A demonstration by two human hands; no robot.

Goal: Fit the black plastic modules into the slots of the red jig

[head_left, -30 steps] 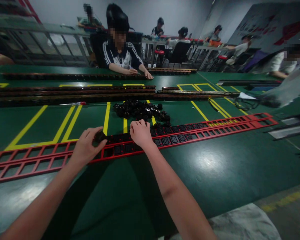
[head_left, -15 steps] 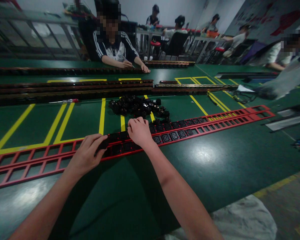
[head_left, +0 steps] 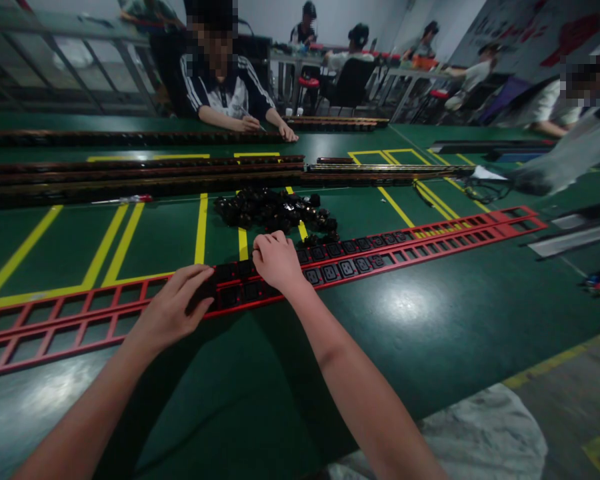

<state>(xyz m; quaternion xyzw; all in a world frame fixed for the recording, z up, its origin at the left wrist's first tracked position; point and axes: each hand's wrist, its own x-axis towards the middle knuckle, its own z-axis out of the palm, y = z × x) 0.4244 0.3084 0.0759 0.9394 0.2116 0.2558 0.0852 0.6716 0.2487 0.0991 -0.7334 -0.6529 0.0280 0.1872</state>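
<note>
Red frame (head_left: pixel 503 219) lies aslant across the green table (head_left: pixel 410 333) before you, running from the left edge of the view toward the far right, its two rows of slots side by side. Black sockets (head_left: pixel 347 268) fill the middle stretch of both rows, while green shows through the slots nearer the left end.

Your left hand (head_left: pixel 173 303) reaches over the frame at the left end of the socketed stretch, thumb and fingers curved and parted around a dark patch; whether they grip a piece cannot be told. Your right hand (head_left: pixel 277 263) rests palm down over the sockets farther along, its fingers bent and close together, their tips hidden, so any grip there cannot be told either.

Just beyond your right hand sits a loose heap of black parts (head_left: pixel 270 210), close to the frame's far edge. Yellow tape (head_left: pixel 200 230) marks boxes on the tabletop, and a screwdriver (head_left: pixel 137 199) with a red handle lies to the left, in front of long dark strips (head_left: pixel 145 177). Across the table, a co-worker (head_left: pixel 223 90) in a striped-sleeve top leans over another strip, a slim tool in one hand.
</note>
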